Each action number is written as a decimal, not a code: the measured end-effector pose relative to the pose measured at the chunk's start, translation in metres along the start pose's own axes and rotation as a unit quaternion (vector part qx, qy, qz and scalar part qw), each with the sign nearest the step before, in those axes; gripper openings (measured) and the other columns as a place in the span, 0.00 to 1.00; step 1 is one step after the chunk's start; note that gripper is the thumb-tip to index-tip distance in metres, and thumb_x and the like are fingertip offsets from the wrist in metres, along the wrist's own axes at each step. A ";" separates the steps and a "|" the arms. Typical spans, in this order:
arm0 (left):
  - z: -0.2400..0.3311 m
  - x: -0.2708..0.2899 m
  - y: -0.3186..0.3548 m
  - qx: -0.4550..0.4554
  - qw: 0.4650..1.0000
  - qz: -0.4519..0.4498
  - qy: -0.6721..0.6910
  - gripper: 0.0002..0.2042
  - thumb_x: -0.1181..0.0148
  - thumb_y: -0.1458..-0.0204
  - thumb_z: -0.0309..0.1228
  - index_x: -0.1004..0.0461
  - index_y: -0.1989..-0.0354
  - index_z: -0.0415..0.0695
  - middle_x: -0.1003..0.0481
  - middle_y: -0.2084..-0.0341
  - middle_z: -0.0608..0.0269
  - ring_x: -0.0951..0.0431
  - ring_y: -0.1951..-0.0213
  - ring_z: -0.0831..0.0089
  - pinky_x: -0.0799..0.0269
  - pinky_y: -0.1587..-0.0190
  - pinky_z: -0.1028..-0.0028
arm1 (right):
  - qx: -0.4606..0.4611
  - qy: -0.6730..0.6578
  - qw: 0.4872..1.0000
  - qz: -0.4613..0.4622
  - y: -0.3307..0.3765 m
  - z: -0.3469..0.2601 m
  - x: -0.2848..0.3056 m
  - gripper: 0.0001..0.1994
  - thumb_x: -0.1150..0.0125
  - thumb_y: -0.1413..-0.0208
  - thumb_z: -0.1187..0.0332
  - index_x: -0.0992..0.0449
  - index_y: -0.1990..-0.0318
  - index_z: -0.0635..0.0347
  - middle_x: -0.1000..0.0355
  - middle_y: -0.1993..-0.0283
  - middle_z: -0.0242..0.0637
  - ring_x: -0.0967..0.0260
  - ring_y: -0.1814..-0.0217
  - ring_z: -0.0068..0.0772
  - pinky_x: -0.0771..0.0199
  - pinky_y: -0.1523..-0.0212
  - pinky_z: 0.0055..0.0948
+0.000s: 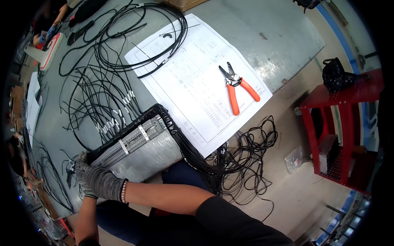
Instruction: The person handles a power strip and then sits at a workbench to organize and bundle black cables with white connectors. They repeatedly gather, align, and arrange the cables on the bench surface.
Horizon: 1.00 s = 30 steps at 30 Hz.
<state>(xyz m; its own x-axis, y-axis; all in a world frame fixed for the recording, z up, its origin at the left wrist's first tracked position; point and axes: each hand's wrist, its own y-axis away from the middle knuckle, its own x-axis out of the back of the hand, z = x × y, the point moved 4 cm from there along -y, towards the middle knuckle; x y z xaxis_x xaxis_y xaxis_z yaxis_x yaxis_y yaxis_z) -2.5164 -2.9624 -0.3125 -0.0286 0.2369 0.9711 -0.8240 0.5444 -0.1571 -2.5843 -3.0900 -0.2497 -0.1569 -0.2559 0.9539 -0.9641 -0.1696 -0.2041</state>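
Both of my hands wear grey knit gloves and come together at the left end of a metal terminal panel [127, 144]. My right hand [102, 181] crosses over the left one, its fingers curled and closed. Most of my left hand [84, 167] lies behind it, with closed fingers reaching up to the panel's corner. What the fingers grip is hidden. Along the panel's far edge runs a thick black cable bundle [123, 130]. Thin black wires [92, 88] with white marker sleeves fan out from it across the table.
Orange-handled wire strippers [236, 87] lie on a printed paper sheet [193, 90]. A black cable coil [143, 37] overlaps the sheet's far corner. Tangled cables [246, 156] hang off the grey table [283, 37] at right. Beyond stands a red cart [344, 123]. Another person's hand [51, 30] shows far left.
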 end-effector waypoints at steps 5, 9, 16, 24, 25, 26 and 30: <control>0.027 0.006 -0.009 0.093 0.985 0.000 0.143 0.19 0.53 0.45 0.29 0.35 0.45 0.36 0.30 0.49 0.53 0.33 0.45 0.61 0.43 0.38 0.68 | 0.005 0.058 0.998 0.015 0.000 -0.013 -0.008 0.19 0.52 0.49 0.71 0.32 0.51 0.71 0.32 0.51 0.56 0.35 0.46 0.51 0.41 0.40 0.43; 0.034 0.020 -0.009 -0.025 0.998 -0.006 -0.052 0.20 0.45 0.50 0.36 0.30 0.52 0.36 0.31 0.49 0.50 0.34 0.44 0.56 0.43 0.39 0.63 | 0.053 0.114 0.991 0.037 -0.003 -0.007 -0.005 0.20 0.54 0.49 0.70 0.33 0.50 0.72 0.33 0.50 0.57 0.37 0.45 0.52 0.41 0.40 0.42; 0.040 0.020 -0.007 -0.060 0.994 0.000 -0.092 0.19 0.46 0.49 0.36 0.30 0.52 0.36 0.32 0.48 0.52 0.36 0.43 0.58 0.44 0.39 0.64 | 0.058 -0.217 0.968 -0.109 0.014 0.013 0.001 0.19 0.47 0.53 0.66 0.31 0.54 0.67 0.30 0.58 0.47 0.29 0.59 0.40 0.28 0.60 0.37; 0.035 0.016 -0.007 -0.023 0.996 -0.027 -0.079 0.18 0.49 0.48 0.31 0.31 0.50 0.36 0.32 0.47 0.51 0.36 0.43 0.59 0.44 0.39 0.66 | 0.025 -0.244 0.969 0.015 0.014 0.023 0.002 0.15 0.45 0.53 0.67 0.31 0.57 0.61 0.30 0.64 0.40 0.28 0.64 0.36 0.28 0.66 0.35; 0.034 0.014 -0.007 -0.049 0.992 -0.026 -0.111 0.17 0.49 0.48 0.29 0.31 0.51 0.35 0.31 0.48 0.51 0.35 0.44 0.59 0.43 0.39 0.65 | 0.016 -0.242 0.970 0.005 0.013 0.020 -0.001 0.15 0.45 0.53 0.67 0.31 0.57 0.61 0.30 0.63 0.40 0.28 0.63 0.36 0.27 0.66 0.35; 0.030 0.014 -0.006 -0.031 0.997 -0.026 -0.062 0.17 0.50 0.47 0.30 0.32 0.50 0.36 0.32 0.48 0.51 0.36 0.43 0.58 0.44 0.39 0.66 | 0.007 -0.239 0.971 -0.006 0.011 0.018 -0.004 0.14 0.45 0.53 0.67 0.31 0.58 0.61 0.30 0.63 0.40 0.28 0.63 0.36 0.27 0.65 0.36; 0.027 0.015 -0.007 -0.072 0.995 0.002 -0.073 0.16 0.49 0.48 0.31 0.29 0.52 0.39 0.29 0.50 0.56 0.34 0.44 0.59 0.42 0.41 0.64 | 0.004 -0.300 0.954 -0.029 0.008 0.030 0.001 0.13 0.46 0.52 0.67 0.31 0.60 0.63 0.30 0.65 0.44 0.28 0.63 0.40 0.27 0.64 0.37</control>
<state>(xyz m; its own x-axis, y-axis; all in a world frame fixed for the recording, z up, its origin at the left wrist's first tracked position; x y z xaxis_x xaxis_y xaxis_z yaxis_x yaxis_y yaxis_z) -2.5265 -2.9846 -0.2918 -0.1223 0.1249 0.9846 -0.7345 0.6558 -0.1744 -2.5862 -3.1199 -0.2565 0.0503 -0.7434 0.6669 -0.9655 -0.2070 -0.1580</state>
